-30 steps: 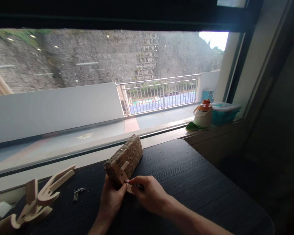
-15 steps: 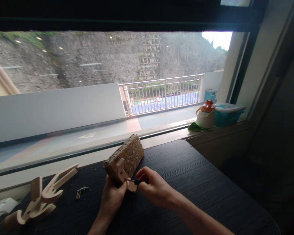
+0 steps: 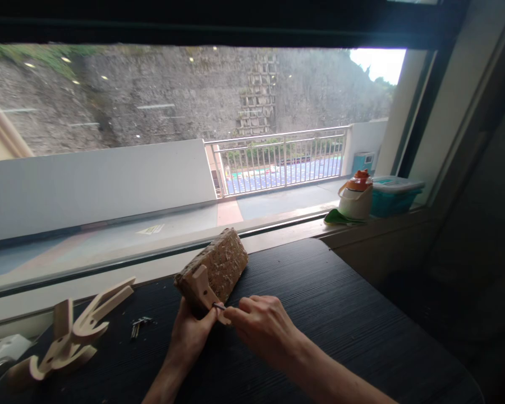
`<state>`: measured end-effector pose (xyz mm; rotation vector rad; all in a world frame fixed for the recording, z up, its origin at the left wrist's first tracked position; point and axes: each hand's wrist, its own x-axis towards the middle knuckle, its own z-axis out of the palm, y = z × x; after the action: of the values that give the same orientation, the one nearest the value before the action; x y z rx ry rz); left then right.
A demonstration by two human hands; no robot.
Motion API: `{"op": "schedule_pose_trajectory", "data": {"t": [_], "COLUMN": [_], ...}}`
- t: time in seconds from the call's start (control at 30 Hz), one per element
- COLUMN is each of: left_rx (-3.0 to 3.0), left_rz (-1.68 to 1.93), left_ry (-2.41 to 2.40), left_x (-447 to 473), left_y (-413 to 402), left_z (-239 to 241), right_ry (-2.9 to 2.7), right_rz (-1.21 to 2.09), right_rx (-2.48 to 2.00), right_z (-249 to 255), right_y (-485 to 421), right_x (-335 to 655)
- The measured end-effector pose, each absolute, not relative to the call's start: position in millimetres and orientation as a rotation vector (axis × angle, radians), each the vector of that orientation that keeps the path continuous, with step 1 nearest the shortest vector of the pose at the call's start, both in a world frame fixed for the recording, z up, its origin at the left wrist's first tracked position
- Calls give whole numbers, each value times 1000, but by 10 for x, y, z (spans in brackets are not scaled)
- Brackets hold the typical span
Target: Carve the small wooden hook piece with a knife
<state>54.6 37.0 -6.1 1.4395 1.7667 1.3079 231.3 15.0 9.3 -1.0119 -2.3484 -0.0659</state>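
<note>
A rough brown block (image 3: 227,259), brick-shaped with a flaky surface, rests tilted on the dark table. Against its near end lies a pale wooden hook (image 3: 201,283) with a hole in it. My left hand (image 3: 190,332) is closed around the hook and the block's lower end, thumb close to the tool tip. In my right hand (image 3: 263,322) is a screwdriver, its metal shaft (image 3: 219,306) meeting the hook near its lower part; my fingers cover the handle. Several small screws (image 3: 138,325) lie on the table left of my left hand.
More wooden hooks (image 3: 63,342) are piled at the left of the table (image 3: 320,303). A white device (image 3: 4,359) stands at the left edge. On the window sill are a bottle with an orange lid (image 3: 357,196), a teal box (image 3: 395,197) and a green item (image 3: 339,217).
My right hand has turned, its knuckles now rolled over the handle, which showed before. The shaft stays against the hook. The block and hook have shifted slightly with the view.
</note>
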Motion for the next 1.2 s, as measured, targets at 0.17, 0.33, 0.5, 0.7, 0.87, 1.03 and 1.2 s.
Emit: {"op": "schedule_pose_trajectory", "data": {"t": [0.17,0.33,0.5,0.7,0.87,1.03,1.2], "left_rx": [1478,1482,1472,1421,1463,1503,1498], "left_rz": [1316,1334,1338,1350,1320,1345,1287], "left_ry": [1841,1927,1889,1896,1933,1925,1880], "left_x": [547,583,592,610,610,591,576], "left_y": [357,329,341,353,334,325,344], "left_z": [-81,-74,-66,-28,-29,-68,-82], "right_ry": [-1936,-1574,-2081,-2404,-2040,-1640,-2128], "right_rz": [717,1224,420,-9,642,1364,547], "right_rx": [-1115,-1229,-1229,-1127,-1157,-1168,-1196], "right_z": [54,38,72,44,-15,10,85], "right_y": [191,242,149,115,154,220,135], "right_x": [2262,2216,2234,2264,2217,2227,2255]}}
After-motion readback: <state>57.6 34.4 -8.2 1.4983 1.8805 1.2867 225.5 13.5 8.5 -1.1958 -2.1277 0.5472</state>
